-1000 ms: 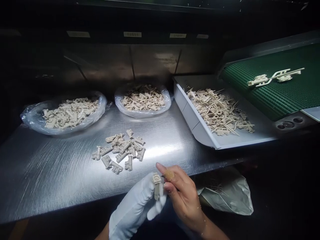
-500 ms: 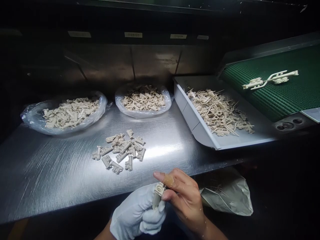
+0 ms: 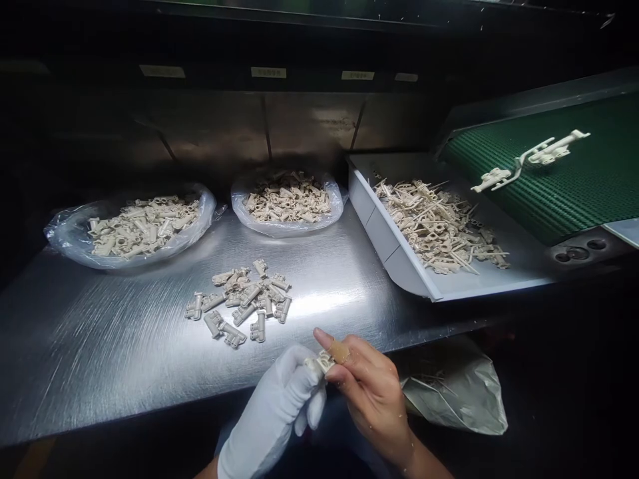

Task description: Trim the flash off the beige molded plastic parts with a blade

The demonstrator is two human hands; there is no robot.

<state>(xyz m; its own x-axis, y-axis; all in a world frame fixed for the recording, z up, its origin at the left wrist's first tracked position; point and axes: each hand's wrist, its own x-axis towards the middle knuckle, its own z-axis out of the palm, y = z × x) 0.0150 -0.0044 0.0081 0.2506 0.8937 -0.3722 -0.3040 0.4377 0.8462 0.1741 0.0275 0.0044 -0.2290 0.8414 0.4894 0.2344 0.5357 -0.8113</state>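
White-gloved left hand [image 3: 279, 406] and bare right hand [image 3: 372, 392] together pinch one small beige moulded plastic part [image 3: 322, 362] at the brushed steel table [image 3: 100, 359]'s near edge; a loose cluster of like parts [image 3: 239, 303] lies beyond, while the heaped grey plastic tray [image 3: 394, 256] at right suggests much remains.

The moulded part [image 3: 323, 362] is a small, cream-coloured plastic piece with a ringed, tubular end. It is pinched between the fingertips of the gloved left hand [image 3: 284, 406] and the thumb and forefinger of the bare right hand [image 3: 372, 392]. It is held clear of the bench [image 3: 100, 346], just above its near edge; only its upper end shows, the remainder being covered by the fingers.
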